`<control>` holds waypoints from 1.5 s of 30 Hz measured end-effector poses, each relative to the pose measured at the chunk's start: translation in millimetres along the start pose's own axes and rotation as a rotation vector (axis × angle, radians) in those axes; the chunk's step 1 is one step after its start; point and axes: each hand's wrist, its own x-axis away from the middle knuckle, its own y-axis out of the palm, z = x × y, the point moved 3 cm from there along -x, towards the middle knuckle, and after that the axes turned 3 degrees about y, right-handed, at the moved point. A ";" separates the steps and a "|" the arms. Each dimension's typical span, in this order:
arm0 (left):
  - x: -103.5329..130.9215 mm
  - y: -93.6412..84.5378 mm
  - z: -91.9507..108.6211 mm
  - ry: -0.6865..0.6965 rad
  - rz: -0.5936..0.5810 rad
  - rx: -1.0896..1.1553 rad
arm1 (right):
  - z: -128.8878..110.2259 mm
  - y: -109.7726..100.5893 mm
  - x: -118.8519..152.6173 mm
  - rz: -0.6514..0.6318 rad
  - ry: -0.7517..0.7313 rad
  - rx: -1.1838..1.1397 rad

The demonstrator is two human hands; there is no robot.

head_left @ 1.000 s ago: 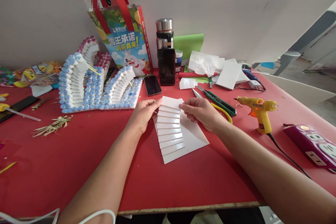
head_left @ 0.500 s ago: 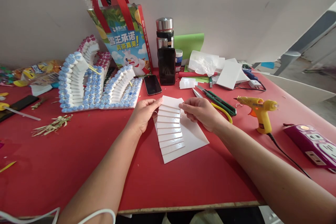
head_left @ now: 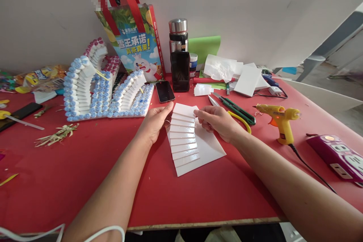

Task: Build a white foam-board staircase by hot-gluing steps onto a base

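In front of me on the table lies a flat white board [head_left: 210,145]. A curved row of overlapping white strips [head_left: 183,135], like small steps, stands on it. My right hand [head_left: 213,120] pinches the right corner of the farthest white strip [head_left: 185,110], its other fingers curled under. My left hand [head_left: 154,123] is at the left side of that strip, thumb stretched out and lifted just off its edge. Its other fingers are partly hidden beside the board.
Blue-and-white stepped models [head_left: 106,94] stand at back left before a bag [head_left: 138,45]. A phone [head_left: 165,91], an upright phone [head_left: 180,72] and a flask [head_left: 178,26] are ahead. At right are a green cutter [head_left: 238,110], glue gun [head_left: 279,119] and purple power strip [head_left: 337,157].
My left thumb has come away from the strip's left edge and moved slightly up and left. My right hand keeps its pinch, and the boards have stayed in place.
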 end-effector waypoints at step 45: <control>5.3 8.9 -3.2 -0.071 -0.042 -0.129 | -1.6 7.8 1.4 0.006 -0.021 0.033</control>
